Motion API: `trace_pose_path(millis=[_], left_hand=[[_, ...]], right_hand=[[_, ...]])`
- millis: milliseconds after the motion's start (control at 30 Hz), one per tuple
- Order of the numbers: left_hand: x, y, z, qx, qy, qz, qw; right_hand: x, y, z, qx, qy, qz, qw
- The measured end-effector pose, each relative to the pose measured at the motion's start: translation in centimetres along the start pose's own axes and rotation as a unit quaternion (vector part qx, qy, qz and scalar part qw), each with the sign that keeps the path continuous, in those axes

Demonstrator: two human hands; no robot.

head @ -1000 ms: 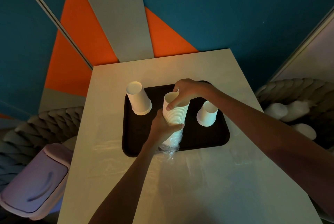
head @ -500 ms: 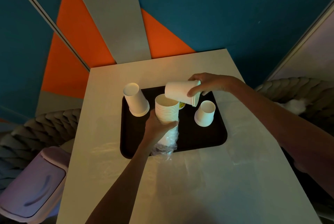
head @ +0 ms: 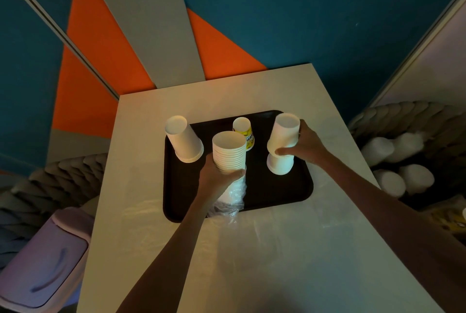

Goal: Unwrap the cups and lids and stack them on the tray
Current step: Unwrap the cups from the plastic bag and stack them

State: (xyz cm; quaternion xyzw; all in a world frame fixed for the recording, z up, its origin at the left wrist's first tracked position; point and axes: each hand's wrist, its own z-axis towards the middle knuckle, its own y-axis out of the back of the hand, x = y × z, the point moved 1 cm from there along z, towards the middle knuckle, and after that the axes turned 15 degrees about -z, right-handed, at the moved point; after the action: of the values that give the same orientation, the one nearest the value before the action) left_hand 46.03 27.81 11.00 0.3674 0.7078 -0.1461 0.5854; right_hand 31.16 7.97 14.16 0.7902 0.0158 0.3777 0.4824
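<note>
My right hand (head: pixel 306 147) is wrapped round one white cup (head: pixel 285 133), mouth down, long axis near upright with a slight lean; it sits directly above the inverted cup (head: pixel 280 165) standing near the right edge of the tray (head: pixel 277 194). The next move looks like a straight drop to nest it; can't tell if the two are touching yet. Right hand is the nearer one for that spot.

My left hand (head: pixel 214 179) grips the nested stack (head: pixel 229 152), mouths up, over the middle of the tray. Its lower part is sheathed in the clear wrap (head: pixel 232 199), which is bunched at the near edge.

Count:
- one nested stack, roughly ten rims, exact number unclear;
- three loose white cups: the one in hand, the one under it, and another inverted cup (head: pixel 185 140) at the far left corner;
- one yellow-printed cup (head: pixel 244 133) at the far edge;
- no lids that I can make out.

The tray lies on the table (head: pixel 252 262).
</note>
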Motion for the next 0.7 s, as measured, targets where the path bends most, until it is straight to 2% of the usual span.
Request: trace_pose_path(millis=[100, 200, 300, 400, 467, 600, 700], left_hand=[[-0.1, -0.1, 0.1, -0.001, 0.002, 0.002, 1.000], [0.0, -0.3, 0.1, 0.004, 0.003, 0.009, 1.000], [0.1, -0.5, 0.0, 0.006, 0.010, 0.013, 1.000], [-0.2, -0.7, -0.1, 0.010, 0.010, 0.012, 1.000], [-0.5, -0.8, -0.2, 0.013, 0.009, 0.020, 1.000], [-0.9, -1.0, -0.4, 0.017, 0.005, 0.029, 0.999], [-1.1, -1.0, -0.4, 0.023, 0.007, 0.033, 0.999]], right_hand=[[-1.1, -1.2, -0.4, 0.008, -0.001, -0.011, 1.000], [-1.5, -1.6, -0.6, 0.035, -0.005, 0.033, 0.999], [0.0, -0.4, -0.3, -0.026, 0.008, 0.053, 0.998], [3.7, 0.9, -0.2, -0.057, 0.070, 0.067, 0.994], [6.3, 1.1, -0.1, -0.017, 0.115, 0.045, 0.992], [10.3, 0.2, 0.7, 0.137, 0.147, -0.083, 0.976], [11.8, -0.8, 1.3, 0.182, 0.172, -0.161, 0.955]])
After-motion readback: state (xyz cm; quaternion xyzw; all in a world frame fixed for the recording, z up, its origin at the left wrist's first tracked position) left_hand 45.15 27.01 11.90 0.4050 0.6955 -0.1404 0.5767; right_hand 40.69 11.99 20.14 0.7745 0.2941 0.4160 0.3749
